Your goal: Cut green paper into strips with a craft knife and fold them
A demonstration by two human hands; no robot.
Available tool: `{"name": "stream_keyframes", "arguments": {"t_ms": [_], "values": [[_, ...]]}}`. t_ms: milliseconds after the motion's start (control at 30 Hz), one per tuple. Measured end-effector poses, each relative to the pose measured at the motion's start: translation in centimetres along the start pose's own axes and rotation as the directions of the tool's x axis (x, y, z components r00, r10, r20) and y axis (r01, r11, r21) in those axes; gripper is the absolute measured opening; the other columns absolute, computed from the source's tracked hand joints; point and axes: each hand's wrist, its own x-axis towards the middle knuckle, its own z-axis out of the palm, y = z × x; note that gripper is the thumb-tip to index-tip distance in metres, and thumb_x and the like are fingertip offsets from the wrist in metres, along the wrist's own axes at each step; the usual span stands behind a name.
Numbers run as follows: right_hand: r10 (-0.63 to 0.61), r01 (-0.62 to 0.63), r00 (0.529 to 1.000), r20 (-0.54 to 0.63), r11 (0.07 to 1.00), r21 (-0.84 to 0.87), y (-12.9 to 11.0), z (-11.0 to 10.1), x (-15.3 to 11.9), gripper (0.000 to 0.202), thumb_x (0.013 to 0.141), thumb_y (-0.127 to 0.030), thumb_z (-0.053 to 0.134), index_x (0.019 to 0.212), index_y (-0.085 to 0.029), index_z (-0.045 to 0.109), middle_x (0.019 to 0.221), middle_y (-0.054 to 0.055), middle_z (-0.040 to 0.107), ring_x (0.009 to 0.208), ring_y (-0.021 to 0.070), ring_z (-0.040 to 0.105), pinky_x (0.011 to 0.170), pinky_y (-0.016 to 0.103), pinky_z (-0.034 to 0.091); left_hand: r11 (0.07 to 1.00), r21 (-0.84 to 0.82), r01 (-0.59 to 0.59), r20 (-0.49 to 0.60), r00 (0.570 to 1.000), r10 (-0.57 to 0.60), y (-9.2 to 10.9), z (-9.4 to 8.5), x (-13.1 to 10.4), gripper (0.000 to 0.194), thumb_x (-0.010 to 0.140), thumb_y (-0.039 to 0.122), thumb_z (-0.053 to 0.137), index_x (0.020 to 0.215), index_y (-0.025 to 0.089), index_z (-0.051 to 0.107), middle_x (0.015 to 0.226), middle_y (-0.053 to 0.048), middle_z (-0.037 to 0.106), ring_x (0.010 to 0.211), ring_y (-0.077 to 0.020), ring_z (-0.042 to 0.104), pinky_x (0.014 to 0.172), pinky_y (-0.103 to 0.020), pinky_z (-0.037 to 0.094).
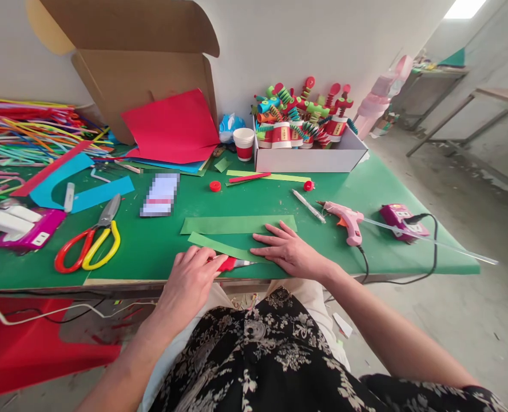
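Near the table's front edge, my left hand (194, 276) is closed around a red utility knife (227, 264), whose blade points to the right. My right hand (294, 252) lies flat with fingers spread, its fingertips on the right ends of two green paper strips. The narrower strip (219, 246) slants down to the right, just above the knife blade. Behind it lies the wider green strip (228, 224), level across the table. Part of the knife's handle is hidden by my left fingers.
Scissors (91, 240), a phone (160, 194) and a purple power socket (31, 232) lie left. A pink glue gun (347, 222), a pen (309, 206) and another socket (402, 223) sit right. Behind stand a paper cup (243, 143) and a white box (309, 159) of paper figures.
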Motion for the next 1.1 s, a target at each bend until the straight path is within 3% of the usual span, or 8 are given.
{"name": "stream_keyframes", "arguments": {"t_ms": [533, 867, 1100], "values": [[0.002, -0.002, 1.0, -0.02, 1.0, 0.001, -0.2, 0.1, -0.1, 0.044, 0.1, -0.019, 0.042, 0.137, -0.035, 0.058, 0.152, -0.001, 0.047, 0.149, 0.0292, 0.026, 0.12, 0.062, 0.016, 1.0, -0.007, -0.017, 0.013, 1.0, 0.018, 0.6, 0.3, 0.2, 0.034, 0.096, 0.012, 0.042, 0.121, 0.02, 0.064, 0.101, -0.007, 0.063, 0.092, -0.0225, 0.053, 0.074, -0.035, 0.038], [0.014, -0.014, 1.0, -0.016, 0.999, -0.04, -3.7, 1.2, 5.2, 0.039, 0.102, -0.023, 0.044, 0.137, -0.031, 0.058, 0.154, -0.001, 0.043, 0.147, 0.0307, 0.029, 0.122, 0.06, 0.013, 0.994, 0.077, 0.075, -0.051, 0.996, -0.071, -3.7, -0.8, -2.2, 0.036, 0.096, 0.021, 0.042, 0.121, 0.027, 0.067, 0.1, -0.008, 0.066, 0.091, -0.0239, 0.054, 0.071, -0.035, 0.04], [-0.029, 0.03, 0.999, -0.033, 0.999, 0.024, -1.2, 0.0, 2.1, 0.04, 0.103, -0.025, 0.041, 0.14, -0.031, 0.055, 0.154, 0.002, 0.043, 0.149, 0.0299, 0.024, 0.12, 0.062, 0.017, 0.996, 0.057, 0.065, -0.059, 0.996, -0.062, -4.1, -0.7, -2.6, 0.035, 0.096, 0.02, 0.043, 0.123, 0.026, 0.066, 0.1, -0.007, 0.065, 0.09, -0.0232, 0.053, 0.071, -0.034, 0.039]]}}
